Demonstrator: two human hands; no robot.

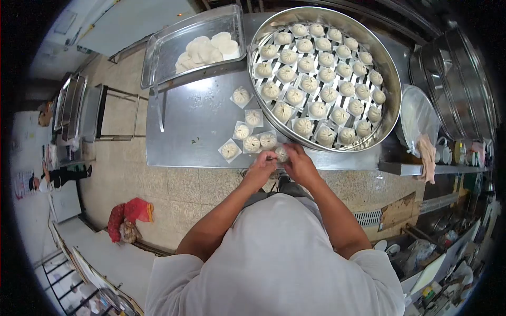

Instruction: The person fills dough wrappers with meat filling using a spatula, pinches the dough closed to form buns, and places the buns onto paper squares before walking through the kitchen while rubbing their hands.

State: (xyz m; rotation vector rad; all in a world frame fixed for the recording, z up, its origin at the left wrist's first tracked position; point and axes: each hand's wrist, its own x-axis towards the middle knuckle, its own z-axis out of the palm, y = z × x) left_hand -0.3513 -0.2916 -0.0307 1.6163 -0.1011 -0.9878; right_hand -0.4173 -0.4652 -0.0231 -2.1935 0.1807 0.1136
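Note:
A small pleated steamed bun (281, 154) is held between my two hands near the table's front edge. My left hand (261, 168) is closed at the bun's left side, its fingertips pinched together with a small dark spot beside them. My right hand (302, 166) curls around the bun's right side. Just beyond my hands, several pleated buns (252, 143) sit on small square papers on the metal table (182, 124). A large round steamer tray (391, 79) full of similar buns on papers stands at the back right.
At the back left, a rectangular metal tray (163, 58) holds flat round dough wrappers (202, 51). A thin metal strip (159, 110) lies by the table's left end. Stacked steamers (456, 79) stand at right. Red net bags (129, 213) lie on the floor; another person (63, 176) is far left.

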